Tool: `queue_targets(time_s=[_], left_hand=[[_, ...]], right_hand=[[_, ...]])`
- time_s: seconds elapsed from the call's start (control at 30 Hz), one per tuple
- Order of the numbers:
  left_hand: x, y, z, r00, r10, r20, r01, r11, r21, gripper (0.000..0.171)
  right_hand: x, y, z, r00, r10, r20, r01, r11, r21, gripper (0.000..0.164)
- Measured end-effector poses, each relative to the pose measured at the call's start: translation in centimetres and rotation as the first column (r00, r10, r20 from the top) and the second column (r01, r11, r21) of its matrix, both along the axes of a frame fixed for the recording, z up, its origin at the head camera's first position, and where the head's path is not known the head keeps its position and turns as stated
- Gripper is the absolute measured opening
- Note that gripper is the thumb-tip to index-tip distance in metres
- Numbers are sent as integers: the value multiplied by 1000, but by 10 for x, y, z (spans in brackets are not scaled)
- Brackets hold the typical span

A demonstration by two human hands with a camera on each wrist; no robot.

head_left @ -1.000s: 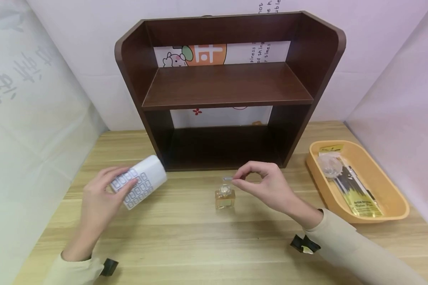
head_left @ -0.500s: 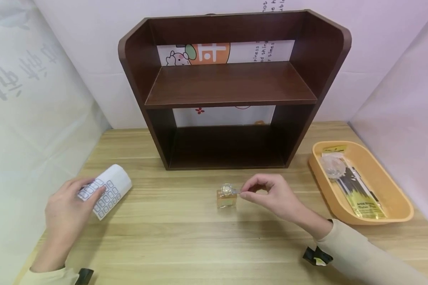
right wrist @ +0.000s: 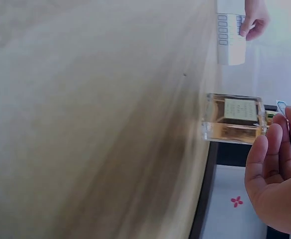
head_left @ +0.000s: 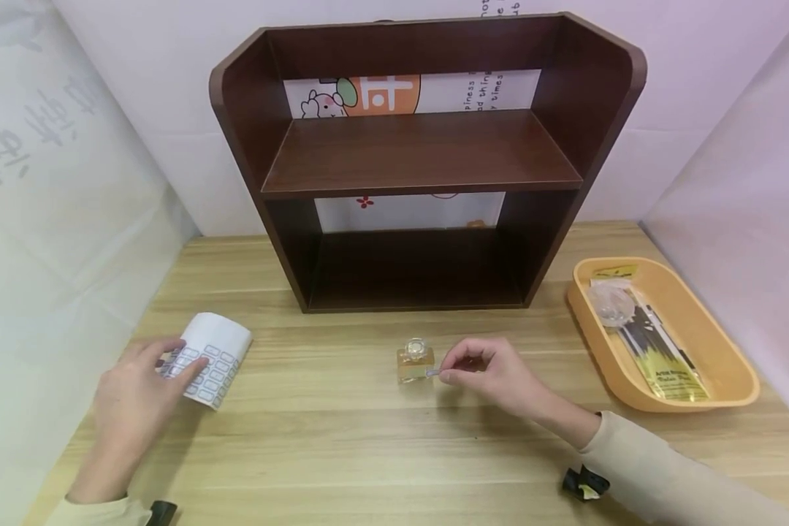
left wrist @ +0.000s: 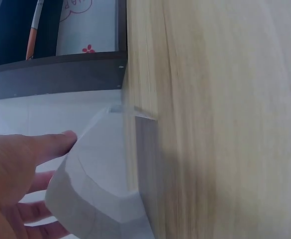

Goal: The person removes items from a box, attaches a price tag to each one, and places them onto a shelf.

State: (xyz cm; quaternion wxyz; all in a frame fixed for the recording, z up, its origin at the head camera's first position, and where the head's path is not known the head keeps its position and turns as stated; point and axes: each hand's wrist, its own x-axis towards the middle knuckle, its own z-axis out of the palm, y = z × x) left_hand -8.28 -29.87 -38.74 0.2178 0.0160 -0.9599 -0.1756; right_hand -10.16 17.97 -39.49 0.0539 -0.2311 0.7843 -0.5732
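My left hand [head_left: 134,383] grips a curved white sheet of blue-outlined stickers [head_left: 220,347] between thumb and fingers, at the table's left side. In the left wrist view the sheet's blank back [left wrist: 98,194] bends away from the fingers. A small blue-edged sticker [head_left: 432,372] is pinched between the thumb and index finger of my right hand [head_left: 496,376]. It overlaps the lower right of a square glass perfume bottle [head_left: 408,361], which stands upright on the table. The right wrist view shows amber liquid and a pale printed label on the bottle [right wrist: 235,129].
A dark brown two-tier shelf [head_left: 427,153] stands behind the bottle. At the right, an orange tray [head_left: 723,372] holds a brush pack [head_left: 671,365] and a clear round container [head_left: 611,305]. White sheeting [head_left: 730,168] hangs around the wooden table [head_left: 368,453].
My left hand has carried the sticker sheet leftward, and the sheet has turned more upright. The right hand has lowered the small sticker from above the bottle's cap to its lower right.
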Motion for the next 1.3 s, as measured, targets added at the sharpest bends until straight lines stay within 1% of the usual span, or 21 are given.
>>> queue_targets(time_s=[0.1,0.2,0.33,0.43,0.5,0.53,0.6,0.67,0.7,0.73,0.77,0.8,0.83,0.87,0.9,0.93,1.0,1.07,1.17,1.23,1.3], left_hand=[[-1,2,-1,999,-4,49,6,999,-43,53],[-2,2,-4,993,-2,120,11,997,-75,54],[-2,-2,-6,976,-13,217,31,996,-79,54],[-3,-7,-8,957,-20,288,47,995,-88,54],[-3,-11,-10,947,-22,320,56,994,-96,53],[-4,-11,-11,946,-24,324,59,993,-100,52],[-5,-8,-11,952,-41,302,71,993,-90,48],[-7,0,-12,968,-77,240,94,994,-59,43],[-8,7,-12,973,-105,206,113,993,-29,41],[-9,16,-13,977,-142,157,143,990,6,39],[-11,25,-14,977,-180,112,176,983,46,37],[-12,35,-15,972,-223,74,217,972,90,37],[-14,45,-16,961,-273,42,264,954,142,37],[-16,56,-18,947,-319,18,310,931,192,38],[-18,67,-20,931,-364,-1,353,903,245,40],[-19,77,-21,913,-407,-16,393,870,297,41],[-22,96,-22,878,-478,-11,439,796,417,44],[-23,115,-22,847,-532,8,448,721,528,46],[-24,140,-21,794,-606,40,422,598,681,50],[-26,155,-21,758,-649,57,391,523,757,53],[-27,169,-22,724,-687,61,364,456,812,56]], right_hand=[[1,-1,-3,999,-9,39,9,1000,0,5],[2,-2,-5,998,-21,64,20,1000,6,5],[1,-4,-7,996,-26,82,25,999,23,6],[0,-4,-9,995,-40,91,36,998,42,6],[-1,-4,-9,994,-53,98,48,998,50,5],[-1,-5,-10,993,-57,102,52,997,51,6],[-1,-5,-10,992,-65,110,60,997,49,6],[-1,-6,-10,991,-71,116,65,996,53,6],[-1,-6,-10,991,-70,115,65,997,51,6],[-1,-6,-10,991,-72,116,66,997,50,6],[-1,-6,-10,991,-73,116,67,996,51,6],[-1,-6,-10,991,-71,111,65,997,52,7],[-1,-6,-10,992,-70,108,64,996,55,7],[-1,-7,-11,992,-70,104,65,996,57,8],[-1,-7,-11,993,-70,99,64,996,60,7],[-2,-7,-11,993,-71,98,65,996,65,7],[-3,-8,-12,994,-67,86,61,996,71,7],[-3,-9,-12,994,-66,81,60,995,75,7],[-5,-10,-12,996,-53,73,47,996,70,8],[-5,-10,-12,997,-45,69,41,997,68,7],[-6,-11,-12,997,-39,65,35,997,66,7]])
